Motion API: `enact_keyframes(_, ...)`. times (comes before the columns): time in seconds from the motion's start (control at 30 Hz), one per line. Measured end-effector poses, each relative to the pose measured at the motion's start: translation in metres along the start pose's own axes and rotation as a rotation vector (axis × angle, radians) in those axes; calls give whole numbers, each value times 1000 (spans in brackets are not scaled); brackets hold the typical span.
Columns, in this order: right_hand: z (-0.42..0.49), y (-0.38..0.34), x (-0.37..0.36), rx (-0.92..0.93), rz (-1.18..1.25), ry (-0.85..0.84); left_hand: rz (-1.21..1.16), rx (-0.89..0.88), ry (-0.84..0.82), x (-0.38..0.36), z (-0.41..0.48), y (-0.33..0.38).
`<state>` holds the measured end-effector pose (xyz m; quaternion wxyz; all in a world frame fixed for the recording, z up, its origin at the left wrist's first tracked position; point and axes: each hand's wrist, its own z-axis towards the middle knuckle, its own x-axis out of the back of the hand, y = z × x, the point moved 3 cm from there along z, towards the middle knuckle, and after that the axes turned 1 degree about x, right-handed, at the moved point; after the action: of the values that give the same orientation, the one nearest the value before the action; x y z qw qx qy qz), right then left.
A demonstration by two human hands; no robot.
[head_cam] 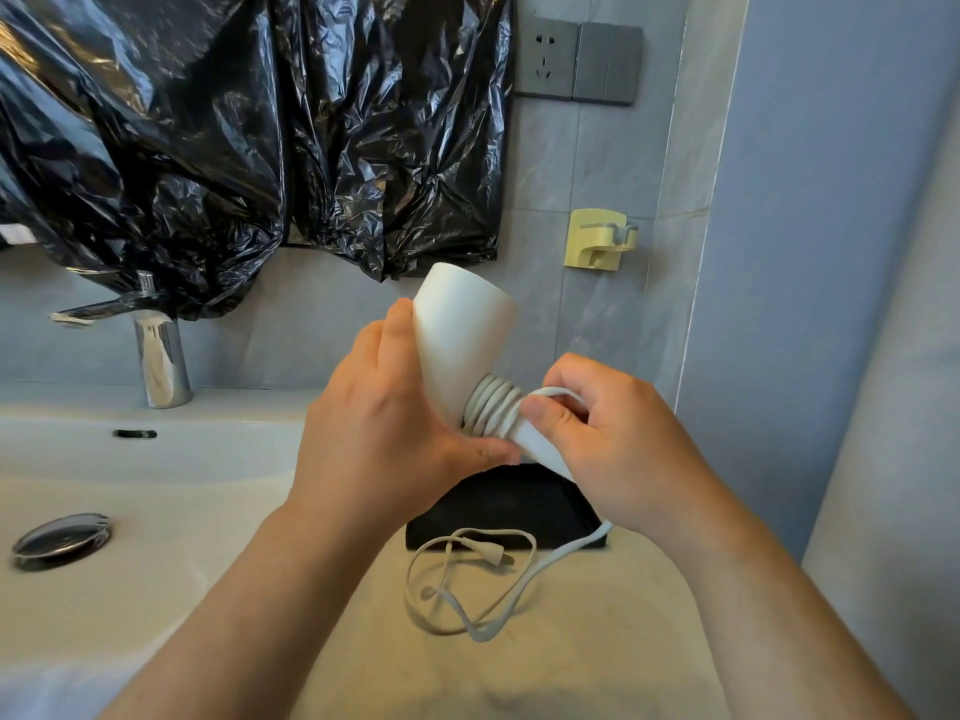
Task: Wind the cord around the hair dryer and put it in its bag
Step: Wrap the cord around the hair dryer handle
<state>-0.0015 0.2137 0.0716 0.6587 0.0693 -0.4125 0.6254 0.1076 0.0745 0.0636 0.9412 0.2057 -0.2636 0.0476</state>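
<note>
At far left, a round metal drain [61,540] sits in the bottom of a white sink [156,459], and a chrome tap [158,356] stands on its back edge. Above the tap, crinkled black plastic [234,122] hangs over the wall.

Near the middle, the left hand [384,407] grips the white dryer [457,330] by its barrel, fingers curled round the far side and thumb underneath near the handle joint. The dryer is held in the air above the counter [597,657], its wide end tilted up and back toward the wall. Several tight turns of the pale cord [491,410] lie side by side around the top of the handle.

Just right of the coils, the right hand [613,444] is closed round the handle, its thumb pinning the cord against it. From under that hand the rest of the cord drops to the counter and lies in a slack loop, ending in the plug [496,556], which rests just in front of the bag [498,506]. The bag, black and flat, lies on the counter below both hands, against the wall.

Higher on the wall, a grey socket [545,57] and switch [608,62] sit side by side, and a yellow holder [597,239] is fixed below them
</note>
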Motion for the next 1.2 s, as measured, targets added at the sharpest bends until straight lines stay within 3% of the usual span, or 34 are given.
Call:
enact_keyframes(0.17,-1,0,-4,12,2,-55,-103,18,-40,0,4,-9)
enact_keyframes(0.6,-1,-3,-3,-19,22,36,-348,157,-4,4,7,-18)
enact_keyframes(0.8,3,1,4,-119,177,107,-429,60,37,9,8,-15)
enact_keyframes(1.07,2,5,5,-213,420,-94,-233,-109,-25,40,14,-19)
enact_keyframes(1.2,2,11,8,-229,479,-138,-302,-131,-65,45,16,-23)
